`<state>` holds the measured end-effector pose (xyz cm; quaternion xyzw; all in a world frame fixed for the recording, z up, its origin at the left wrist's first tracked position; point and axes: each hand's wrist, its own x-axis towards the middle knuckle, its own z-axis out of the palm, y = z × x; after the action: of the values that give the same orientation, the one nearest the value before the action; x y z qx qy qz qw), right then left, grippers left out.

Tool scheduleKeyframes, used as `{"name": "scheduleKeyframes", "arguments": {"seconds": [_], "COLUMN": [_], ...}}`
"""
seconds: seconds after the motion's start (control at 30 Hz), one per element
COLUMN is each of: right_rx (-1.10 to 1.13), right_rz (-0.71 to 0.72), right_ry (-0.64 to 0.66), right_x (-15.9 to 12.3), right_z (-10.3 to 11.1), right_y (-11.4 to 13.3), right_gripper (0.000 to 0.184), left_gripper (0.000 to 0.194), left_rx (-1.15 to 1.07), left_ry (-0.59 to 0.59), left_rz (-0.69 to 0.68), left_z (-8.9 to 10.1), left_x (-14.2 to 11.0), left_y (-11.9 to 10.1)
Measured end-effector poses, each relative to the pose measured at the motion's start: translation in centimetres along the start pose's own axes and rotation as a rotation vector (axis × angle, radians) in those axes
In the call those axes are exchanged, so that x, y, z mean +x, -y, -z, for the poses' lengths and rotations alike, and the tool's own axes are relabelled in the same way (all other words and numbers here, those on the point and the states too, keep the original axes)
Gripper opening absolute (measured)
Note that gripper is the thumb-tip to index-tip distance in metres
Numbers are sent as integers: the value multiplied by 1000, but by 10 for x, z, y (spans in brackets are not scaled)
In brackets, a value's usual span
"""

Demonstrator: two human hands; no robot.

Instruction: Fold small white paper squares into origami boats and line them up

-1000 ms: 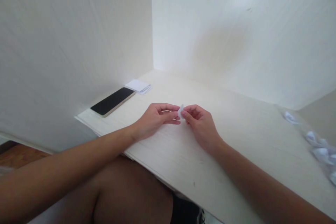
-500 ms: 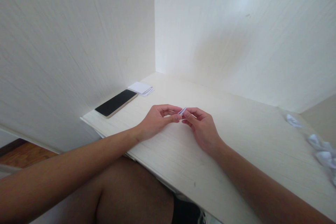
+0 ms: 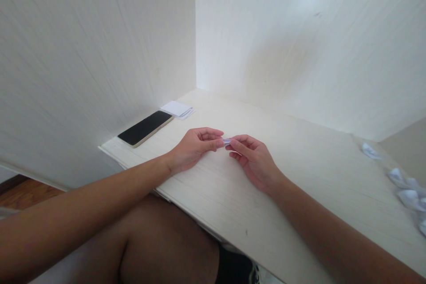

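A small folded piece of white paper [image 3: 226,141] is held between both hands, just above the white tabletop. My left hand [image 3: 199,147] pinches its left end between thumb and fingers. My right hand [image 3: 251,155] grips the other end with thumb and index finger, its lower fingers loosely curled. Most of the paper is covered by the fingertips, so its exact folded shape cannot be made out.
On the left of the tabletop [image 3: 299,173] lie a black-screened phone [image 3: 145,128] and a stack of white paper [image 3: 176,108]. Several folded white paper pieces [image 3: 410,197] lie along the right side. White panels [image 3: 253,31] rise at the back and left.
The folded paper has turned from a slanted position to nearly level between the fingertips. My hands have drawn slightly apart, the left one moving a little to the left.
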<state>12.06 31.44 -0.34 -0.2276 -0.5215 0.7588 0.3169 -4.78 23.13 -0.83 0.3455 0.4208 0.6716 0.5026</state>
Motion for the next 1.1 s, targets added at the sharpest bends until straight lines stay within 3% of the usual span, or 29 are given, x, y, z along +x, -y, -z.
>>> {"name": "scheduleKeyframes", "arguments": {"seconds": [0.2, 0.6, 1.1], "right_rx": [34, 104, 127], "right_rz": [-51, -51, -81], "right_ry": [-23, -109, -81], "right_x": [-1, 1, 0], "right_z": [-2, 0, 0], "right_y": [-2, -2, 2], "right_gripper": [26, 30, 32], "left_gripper": [37, 17, 11], "left_rx": [-52, -156, -209], "left_ry": [-38, -28, -50], "left_rz": [37, 78, 109], "left_z": [-2, -3, -3], "left_x": [-1, -2, -3], "left_y": [-1, -2, -3]}}
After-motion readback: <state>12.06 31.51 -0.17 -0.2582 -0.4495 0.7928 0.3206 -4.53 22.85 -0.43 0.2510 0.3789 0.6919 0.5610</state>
